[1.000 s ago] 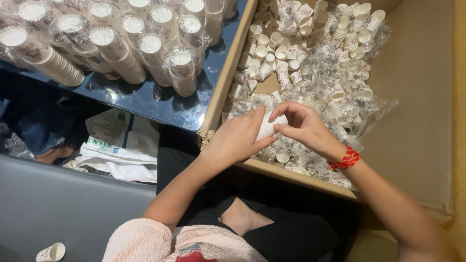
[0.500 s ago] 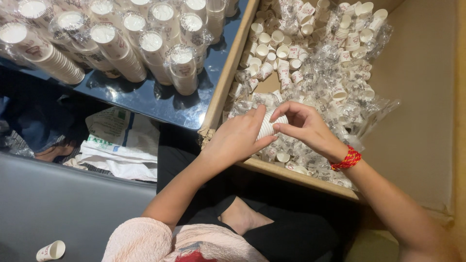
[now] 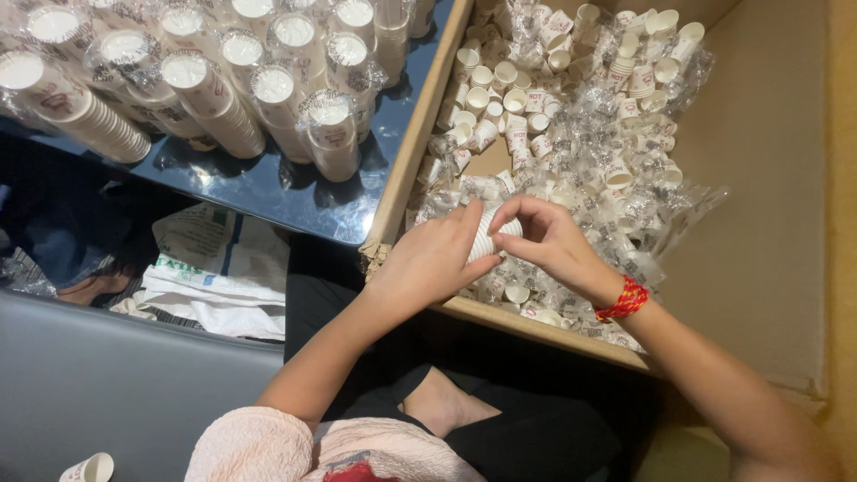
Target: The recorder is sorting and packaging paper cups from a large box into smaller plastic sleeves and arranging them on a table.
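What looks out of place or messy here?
One lone paper cup lies tipped on the grey floor, far from the rest. Loose cups lie jumbled in the cardboard box, unlike the wrapped stacks nearby.

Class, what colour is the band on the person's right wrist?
Red wristband, clearest in the head view.

A cardboard box (image 3: pixel 759 268) lies on the right, with loose small paper cups (image 3: pixel 536 116) heaped in its left part. To its left, touching its wall, a tray (image 3: pixel 295 196) carries wrapped cup stacks (image 3: pixel 214 98) standing side by side. Both hands meet over the box's near edge, the left hand (image 3: pixel 437 259) beside the right hand (image 3: pixel 553 245), a short stack of cups (image 3: pixel 489 234) between them. One cup (image 3: pixel 87 469) lies at the near left.
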